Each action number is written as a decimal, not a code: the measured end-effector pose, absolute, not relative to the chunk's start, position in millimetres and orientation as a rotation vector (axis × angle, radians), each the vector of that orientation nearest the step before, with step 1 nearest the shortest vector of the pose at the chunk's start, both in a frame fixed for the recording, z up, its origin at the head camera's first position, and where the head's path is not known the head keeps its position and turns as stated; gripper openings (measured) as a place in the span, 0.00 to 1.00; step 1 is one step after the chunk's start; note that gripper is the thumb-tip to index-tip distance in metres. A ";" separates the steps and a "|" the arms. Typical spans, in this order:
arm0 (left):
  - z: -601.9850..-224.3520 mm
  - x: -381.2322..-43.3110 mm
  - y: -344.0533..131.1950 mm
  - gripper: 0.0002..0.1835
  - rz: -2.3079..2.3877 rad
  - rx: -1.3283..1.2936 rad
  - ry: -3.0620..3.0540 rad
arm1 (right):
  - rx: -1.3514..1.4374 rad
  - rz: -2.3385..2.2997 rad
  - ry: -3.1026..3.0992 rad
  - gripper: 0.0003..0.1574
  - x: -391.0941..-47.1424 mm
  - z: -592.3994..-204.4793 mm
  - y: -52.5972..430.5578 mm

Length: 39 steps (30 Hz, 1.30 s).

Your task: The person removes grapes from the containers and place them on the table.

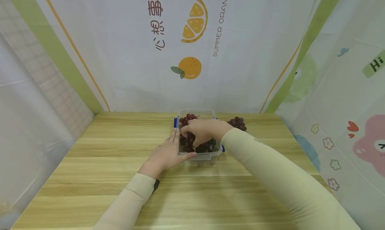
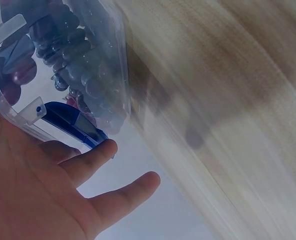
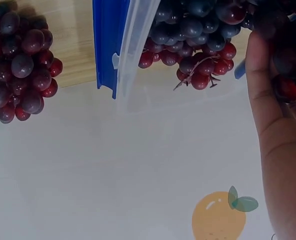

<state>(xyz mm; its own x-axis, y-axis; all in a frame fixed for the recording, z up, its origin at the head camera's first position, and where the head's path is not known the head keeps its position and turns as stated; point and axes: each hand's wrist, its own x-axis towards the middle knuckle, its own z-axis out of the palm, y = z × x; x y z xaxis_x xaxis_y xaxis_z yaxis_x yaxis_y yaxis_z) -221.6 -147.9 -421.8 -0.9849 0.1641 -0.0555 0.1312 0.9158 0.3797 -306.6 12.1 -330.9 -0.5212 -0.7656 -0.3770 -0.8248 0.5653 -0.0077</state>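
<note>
Nearest to me on the feed is the left hand, gripping nothing. Its thumb lies along the near rim of the clear box and its straight fingers run up the side wall; the left wrist view shows the outer two spread apart, with one fingertip at the blue clip. I read that as steadying.

Just beyond that thumb, inside the rim, I have the right hand with its fingers curled around a dark bunch of grapes. The forearm and the knuckles hide part of that hold, so I cannot tell whether the bunch's weight is on the fingers or on the box floor.

Past the right fingertips, toward the far wall of the box, sit more grapes, reddish, with a bare stem showing. Farther out, beyond the right wrist and outside the box, another bunch lies on the wooden table, apart from both hands.

I'd call the work partway: most of the grapes are within the walls, one bunch is outside and untouched, and one is in hand. No lid shows on the box. Farthest from the fingers hangs the printed curtain.
</note>
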 end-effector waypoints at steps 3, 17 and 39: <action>-421.9 -221.5 -148.5 0.70 0.585 0.234 2.990 | -1.306 0.226 2.463 0.24 -305.5 -327.3 12.5; -422.1 -223.5 -147.9 0.70 0.531 0.218 2.978 | -1.365 0.009 2.520 0.20 -309.7 -312.9 21.9; -421.1 -224.5 -147.2 0.70 0.533 0.199 2.950 | -1.273 -0.124 2.591 0.23 -318.6 -283.2 43.6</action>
